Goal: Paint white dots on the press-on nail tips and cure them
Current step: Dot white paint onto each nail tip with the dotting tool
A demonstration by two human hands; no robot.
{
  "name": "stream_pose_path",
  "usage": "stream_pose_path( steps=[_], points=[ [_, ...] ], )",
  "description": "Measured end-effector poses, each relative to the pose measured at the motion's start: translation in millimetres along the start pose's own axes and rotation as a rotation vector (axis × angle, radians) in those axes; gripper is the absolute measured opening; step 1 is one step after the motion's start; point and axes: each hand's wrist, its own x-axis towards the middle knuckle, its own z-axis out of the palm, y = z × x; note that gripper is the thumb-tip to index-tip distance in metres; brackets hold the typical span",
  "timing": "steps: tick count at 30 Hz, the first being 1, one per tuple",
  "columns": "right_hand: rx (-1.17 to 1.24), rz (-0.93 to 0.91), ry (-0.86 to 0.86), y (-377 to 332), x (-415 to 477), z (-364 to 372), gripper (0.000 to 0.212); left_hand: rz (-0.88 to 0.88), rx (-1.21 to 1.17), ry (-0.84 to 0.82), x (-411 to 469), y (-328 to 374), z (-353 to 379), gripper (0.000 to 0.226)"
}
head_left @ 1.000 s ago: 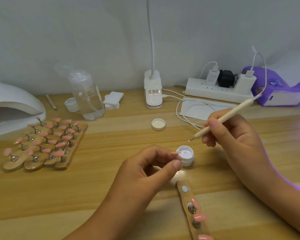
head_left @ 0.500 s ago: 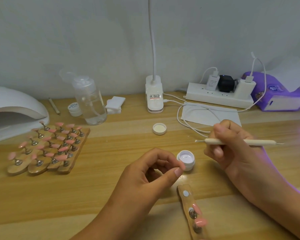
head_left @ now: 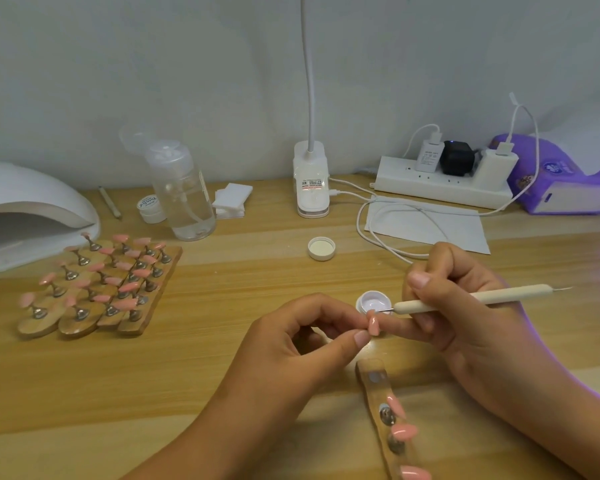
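head view: left hand (head_left: pixel 302 344) pinches pink nail tip (head_left: pixel 373 326) above desk (head_left: pixel 205 358), just beside open white gel pot (head_left: pixel 374 301); right hand (head_left: pixel 471 327) grips dotting tool (head_left: pixel 506 295), metal point at the tip's upper end.

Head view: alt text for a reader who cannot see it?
The left hand pinches a pink nail tip; the right hand holds a pen with its point at that tip, by an open white jar. Racks of pink tips and a white lamp stand at left.
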Motion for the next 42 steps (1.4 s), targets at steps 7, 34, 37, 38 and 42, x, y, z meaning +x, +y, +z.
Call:
stream_pose_path(
  steps=[7, 34, 37, 38, 42],
  points=[
    [-0.015, -0.008, -0.017, 1.1, 1.4, -0.3, 0.026, -0.007, -0.018, 0.007, 0.3, 0.8, -1.3, 0.006],
    [-0.018, -0.016, -0.022, 4.9, 4.4, -3.0, 0.027, 0.000, 0.021, 0.017, 0.0, 0.0, 0.3, 0.006],
    [-0.003, 0.003, -0.023, 4.1, 4.4, -3.4, 0.027, 0.006, 0.039, 0.020, 0.1, -1.1, -0.2, 0.007],
    [-0.001, 0.008, -0.029, 4.0, 4.4, -4.2, 0.029, 0.008, 0.040, 0.020, 0.2, -1.5, -0.1, 0.007],
    [0.013, 0.001, -0.079, 2.1, 3.7, -4.7, 0.039, 0.010, 0.040, 0.018, 0.5, -2.3, -0.2, 0.007]
  ],
)
